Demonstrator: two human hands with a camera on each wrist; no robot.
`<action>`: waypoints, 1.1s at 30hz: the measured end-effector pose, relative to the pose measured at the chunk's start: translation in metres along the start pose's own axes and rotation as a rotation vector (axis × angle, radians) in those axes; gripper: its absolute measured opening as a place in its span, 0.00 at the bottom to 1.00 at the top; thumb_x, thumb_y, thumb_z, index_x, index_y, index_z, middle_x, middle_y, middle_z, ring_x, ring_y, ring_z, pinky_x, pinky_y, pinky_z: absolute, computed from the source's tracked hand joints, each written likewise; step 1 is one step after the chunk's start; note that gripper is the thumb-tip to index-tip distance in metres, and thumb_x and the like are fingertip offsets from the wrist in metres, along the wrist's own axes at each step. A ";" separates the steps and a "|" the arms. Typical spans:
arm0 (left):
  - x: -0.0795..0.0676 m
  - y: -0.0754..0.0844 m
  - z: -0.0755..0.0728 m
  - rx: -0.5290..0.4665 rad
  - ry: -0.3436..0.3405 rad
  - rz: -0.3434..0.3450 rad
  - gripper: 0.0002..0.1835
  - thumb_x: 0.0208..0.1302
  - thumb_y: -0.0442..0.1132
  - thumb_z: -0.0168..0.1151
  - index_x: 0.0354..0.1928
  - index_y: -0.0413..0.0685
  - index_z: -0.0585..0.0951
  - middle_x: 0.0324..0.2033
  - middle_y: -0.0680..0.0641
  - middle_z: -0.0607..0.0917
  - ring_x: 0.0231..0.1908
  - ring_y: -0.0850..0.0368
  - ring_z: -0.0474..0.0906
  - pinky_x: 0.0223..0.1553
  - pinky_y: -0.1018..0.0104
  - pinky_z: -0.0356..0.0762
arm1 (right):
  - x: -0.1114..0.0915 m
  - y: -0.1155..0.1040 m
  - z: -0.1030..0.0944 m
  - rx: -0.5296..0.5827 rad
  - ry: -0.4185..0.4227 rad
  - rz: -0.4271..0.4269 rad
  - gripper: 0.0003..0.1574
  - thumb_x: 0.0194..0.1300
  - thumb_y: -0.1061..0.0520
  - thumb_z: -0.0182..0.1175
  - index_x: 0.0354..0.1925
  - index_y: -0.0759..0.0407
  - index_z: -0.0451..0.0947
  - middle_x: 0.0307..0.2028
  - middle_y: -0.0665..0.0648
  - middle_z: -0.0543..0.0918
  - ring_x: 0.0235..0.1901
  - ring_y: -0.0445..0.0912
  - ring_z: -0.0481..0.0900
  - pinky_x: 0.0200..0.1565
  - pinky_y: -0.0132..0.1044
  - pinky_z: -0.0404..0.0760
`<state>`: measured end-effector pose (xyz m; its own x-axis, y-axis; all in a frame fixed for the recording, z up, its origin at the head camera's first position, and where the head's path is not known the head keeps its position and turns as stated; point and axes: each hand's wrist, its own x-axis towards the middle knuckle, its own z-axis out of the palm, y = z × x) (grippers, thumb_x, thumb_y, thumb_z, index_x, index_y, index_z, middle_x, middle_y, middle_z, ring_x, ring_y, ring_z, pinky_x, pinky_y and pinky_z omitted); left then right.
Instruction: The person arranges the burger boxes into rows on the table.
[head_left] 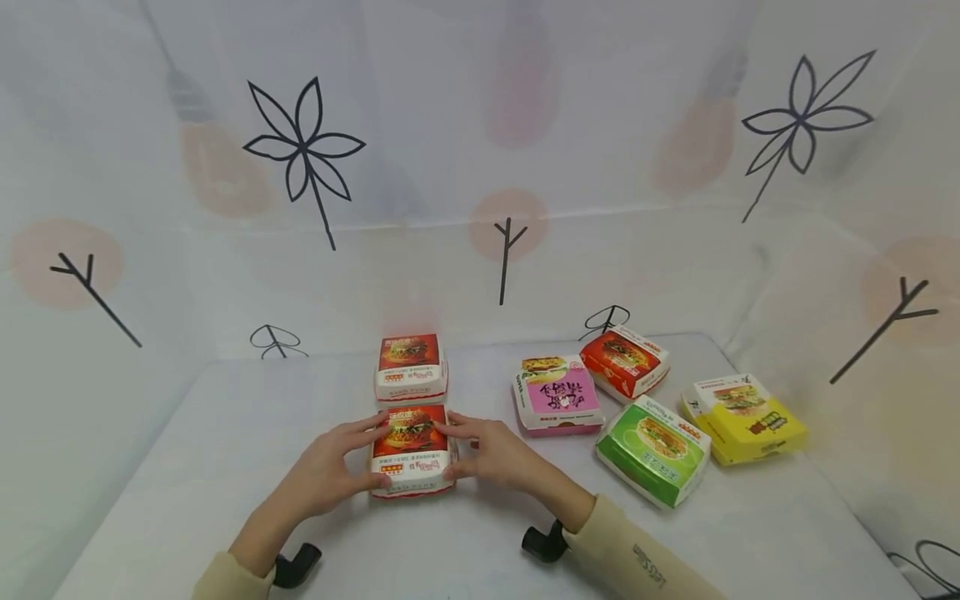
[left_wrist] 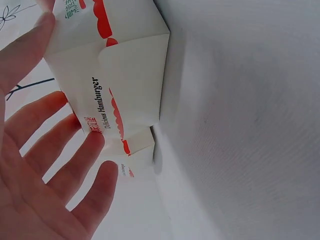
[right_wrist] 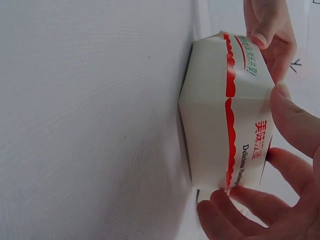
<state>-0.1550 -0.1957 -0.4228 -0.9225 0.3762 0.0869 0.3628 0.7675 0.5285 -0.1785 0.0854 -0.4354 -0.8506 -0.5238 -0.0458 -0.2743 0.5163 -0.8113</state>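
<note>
Both hands are at a red-and-white burger box (head_left: 411, 454) with a burger picture on its lid, which sits flat on the table. My left hand (head_left: 327, 468) holds its left side, the thumb at the near corner and the fingers spread along the side wall (left_wrist: 95, 95). From the right, my right hand (head_left: 491, 454) grips the opposite side (right_wrist: 250, 135), thumb near the front corner and fingers toward the back. Directly behind stands a matching red-and-white burger box (head_left: 411, 367), close to the held one and in line with it.
To the right lie a pink burger box (head_left: 558, 396), a red burger box (head_left: 626, 361), a green burger box (head_left: 654, 450) and a yellow burger box (head_left: 744, 418), turned at different angles. Behind the white table (head_left: 480, 554) hangs a patterned cloth (head_left: 420, 167).
</note>
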 end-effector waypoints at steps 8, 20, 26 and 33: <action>0.003 -0.004 0.002 -0.005 -0.015 0.014 0.42 0.46 0.62 0.76 0.65 0.55 0.78 0.71 0.51 0.69 0.68 0.40 0.65 0.61 0.37 0.68 | 0.003 0.000 0.002 -0.016 0.008 0.010 0.44 0.57 0.45 0.74 0.69 0.47 0.71 0.73 0.52 0.63 0.70 0.53 0.63 0.62 0.51 0.73; 0.013 -0.005 0.003 0.025 0.011 -0.048 0.43 0.46 0.59 0.79 0.66 0.55 0.78 0.71 0.52 0.68 0.69 0.40 0.64 0.61 0.37 0.68 | 0.013 0.001 0.001 -0.010 0.021 -0.012 0.42 0.59 0.46 0.73 0.70 0.46 0.71 0.73 0.52 0.63 0.70 0.55 0.64 0.62 0.53 0.72; 0.016 -0.007 0.001 0.029 0.013 -0.025 0.42 0.47 0.57 0.79 0.66 0.54 0.78 0.71 0.52 0.68 0.69 0.40 0.64 0.61 0.37 0.68 | 0.016 0.002 0.000 -0.016 0.022 -0.018 0.42 0.60 0.45 0.72 0.70 0.45 0.70 0.73 0.51 0.62 0.69 0.55 0.65 0.62 0.52 0.72; 0.017 -0.009 0.002 0.029 0.004 -0.030 0.42 0.47 0.58 0.79 0.66 0.54 0.77 0.72 0.52 0.67 0.69 0.40 0.63 0.61 0.37 0.68 | 0.017 0.000 -0.001 -0.019 0.024 -0.010 0.42 0.59 0.46 0.72 0.70 0.47 0.71 0.73 0.52 0.63 0.70 0.56 0.64 0.62 0.53 0.71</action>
<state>-0.1739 -0.1947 -0.4276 -0.9336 0.3505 0.0746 0.3384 0.7935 0.5058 -0.1934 0.0772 -0.4357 -0.8583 -0.5127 -0.0241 -0.2909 0.5246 -0.8001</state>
